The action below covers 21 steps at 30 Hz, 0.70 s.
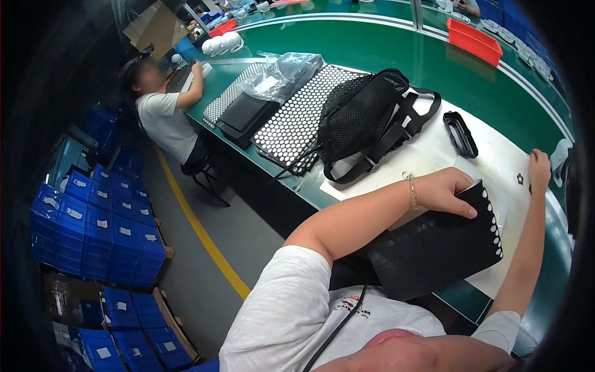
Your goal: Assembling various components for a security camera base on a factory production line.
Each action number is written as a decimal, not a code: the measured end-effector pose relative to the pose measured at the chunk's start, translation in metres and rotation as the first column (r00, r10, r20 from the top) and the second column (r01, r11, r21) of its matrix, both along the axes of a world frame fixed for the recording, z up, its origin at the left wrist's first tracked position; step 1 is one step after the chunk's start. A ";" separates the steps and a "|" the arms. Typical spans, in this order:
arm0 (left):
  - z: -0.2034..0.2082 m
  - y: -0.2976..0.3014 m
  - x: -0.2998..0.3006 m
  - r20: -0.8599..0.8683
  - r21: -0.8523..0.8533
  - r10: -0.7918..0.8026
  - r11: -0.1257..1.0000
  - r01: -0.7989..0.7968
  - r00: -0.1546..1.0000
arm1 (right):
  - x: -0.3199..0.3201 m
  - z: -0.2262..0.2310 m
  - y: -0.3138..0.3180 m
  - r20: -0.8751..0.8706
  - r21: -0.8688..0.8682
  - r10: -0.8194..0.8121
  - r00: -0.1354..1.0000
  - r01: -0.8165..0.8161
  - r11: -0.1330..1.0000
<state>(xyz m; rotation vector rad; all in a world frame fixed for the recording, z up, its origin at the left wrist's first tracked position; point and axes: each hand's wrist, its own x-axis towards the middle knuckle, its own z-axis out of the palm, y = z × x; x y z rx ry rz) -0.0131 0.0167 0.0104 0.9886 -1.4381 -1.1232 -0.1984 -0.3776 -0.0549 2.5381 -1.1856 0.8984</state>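
My left hand is closed on the edge of a black sheet, thumb on top. White round dots run along the sheet's right edge, and it hangs tilted over the table's near edge. On the right, my right hand is held low over the white sheet covering the table, its fingers curled together. A tiny dark piece shows just below its fingers; whether they hold it is unclear. Beside that hand lies a small black flower-shaped piece. Beyond my left hand rests an open black oblong case.
A black mesh backpack lies left of the case. Farther left are white-dotted sheets, a black box and a clear plastic bag. A red tray stands at the back. Another person sits at left, near stacked blue crates.
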 end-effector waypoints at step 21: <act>-0.002 0.001 -0.001 -0.055 -0.017 0.018 1.000 -0.019 0.998 | -0.014 -0.031 -0.053 0.306 0.370 -0.112 0.945 -0.009 0.929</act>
